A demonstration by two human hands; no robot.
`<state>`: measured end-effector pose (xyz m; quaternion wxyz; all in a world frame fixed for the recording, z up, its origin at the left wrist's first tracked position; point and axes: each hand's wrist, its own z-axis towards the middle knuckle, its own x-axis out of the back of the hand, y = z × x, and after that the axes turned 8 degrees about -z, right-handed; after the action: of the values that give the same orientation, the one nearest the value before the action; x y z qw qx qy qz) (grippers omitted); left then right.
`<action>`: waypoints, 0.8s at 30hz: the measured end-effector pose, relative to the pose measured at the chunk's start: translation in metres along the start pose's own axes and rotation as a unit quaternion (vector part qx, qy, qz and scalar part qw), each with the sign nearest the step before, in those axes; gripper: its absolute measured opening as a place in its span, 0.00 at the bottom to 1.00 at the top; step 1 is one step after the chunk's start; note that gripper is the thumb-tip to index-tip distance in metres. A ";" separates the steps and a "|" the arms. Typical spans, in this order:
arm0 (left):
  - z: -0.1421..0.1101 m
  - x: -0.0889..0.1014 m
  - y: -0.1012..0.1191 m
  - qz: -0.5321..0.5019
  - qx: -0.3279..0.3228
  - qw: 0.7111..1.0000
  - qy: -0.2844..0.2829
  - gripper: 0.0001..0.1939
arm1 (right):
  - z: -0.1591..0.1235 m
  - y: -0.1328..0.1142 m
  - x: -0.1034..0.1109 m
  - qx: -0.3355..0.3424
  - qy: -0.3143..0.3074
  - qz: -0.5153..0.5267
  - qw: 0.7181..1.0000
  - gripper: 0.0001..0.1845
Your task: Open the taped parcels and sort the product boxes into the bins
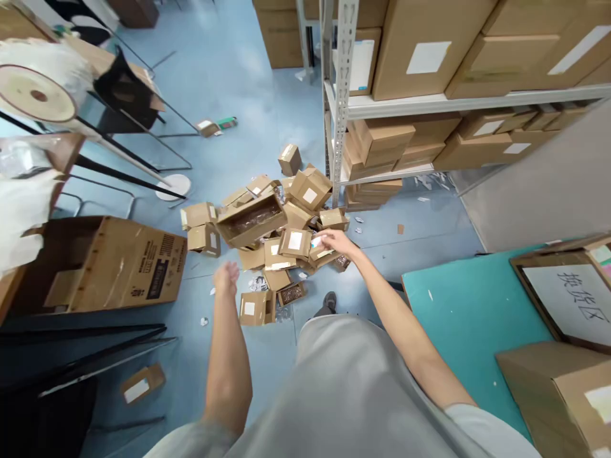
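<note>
A heap of small brown cardboard boxes [286,222] with white labels lies on the blue floor below me. My right hand [334,242] reaches down to the heap's right side, its fingers touching a small labelled box [321,253]; whether it grips is unclear. My left hand [226,278] hangs over the floor to the left of the heap, fingers loosely apart, holding nothing. An open oblong box [251,219] with dark contents sits in the middle of the heap. One small box [252,308] lies nearest my left hand.
A large open carton [109,264] lies on its side at left. Metal shelving [341,95] stacked with cartons stands at the back right. A teal table [472,318] with boxes is at right. Black chair legs [119,172] and a stray box [143,383] are on the left.
</note>
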<state>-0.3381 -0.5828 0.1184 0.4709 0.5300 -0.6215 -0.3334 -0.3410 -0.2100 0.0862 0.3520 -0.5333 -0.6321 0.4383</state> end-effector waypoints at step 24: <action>-0.223 -0.404 -0.019 0.120 -0.007 0.638 -0.761 0.30 | -0.385 0.149 -0.013 -0.034 0.633 0.301 0.712 0.28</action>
<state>-0.1246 -0.1748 0.0814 -0.1291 0.0071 -0.8158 -0.5637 0.0675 -0.1466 0.0895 0.5011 -0.8596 -0.0814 0.0589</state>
